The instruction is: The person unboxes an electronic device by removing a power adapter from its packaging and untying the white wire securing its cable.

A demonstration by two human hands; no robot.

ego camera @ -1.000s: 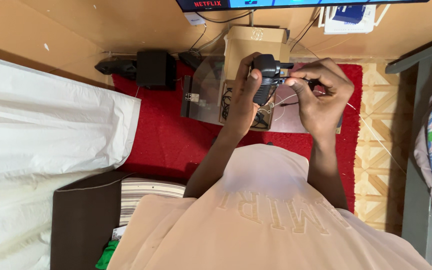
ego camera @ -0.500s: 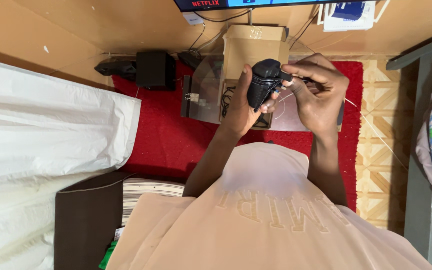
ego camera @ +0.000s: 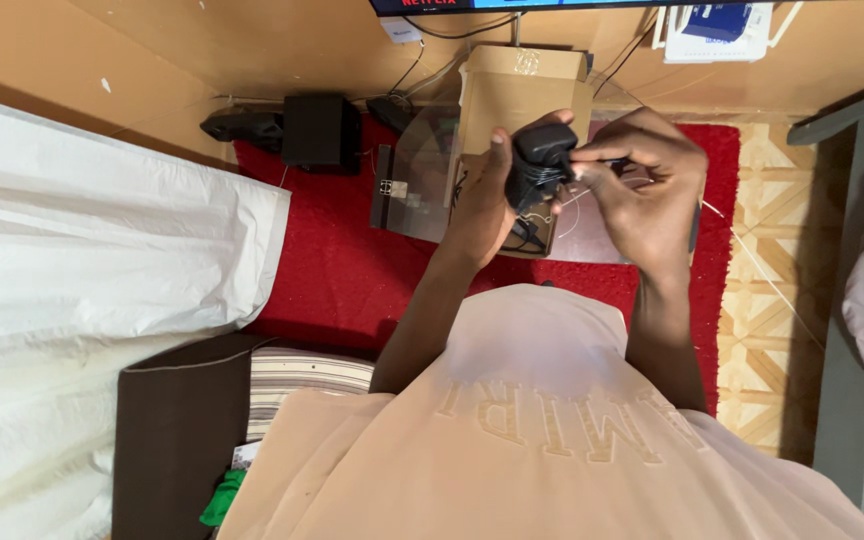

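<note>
My left hand [ego camera: 482,205] grips a small black device [ego camera: 537,160] wound with black cord, held above the red carpet [ego camera: 347,255]. My right hand [ego camera: 647,185] is closed on the cord's end at the device's right side, pinching it with thumb and fingers. Both hands hover over an open brown cardboard box [ego camera: 522,95] and a clear plastic sheet [ego camera: 417,175] lying on the carpet. A thin wire trails under my hands.
A black box-shaped unit [ego camera: 320,130] and a dark object [ego camera: 242,125] sit by the wall at the back left. White bedding [ego camera: 82,300] fills the left. A dark panel [ego camera: 177,440] lies lower left. Patterned floor [ego camera: 767,270] and a grey frame [ego camera: 842,320] are on the right.
Both hands stay together at the black device; the device has turned slightly in my left hand and my right fingers have shifted along the cord.
</note>
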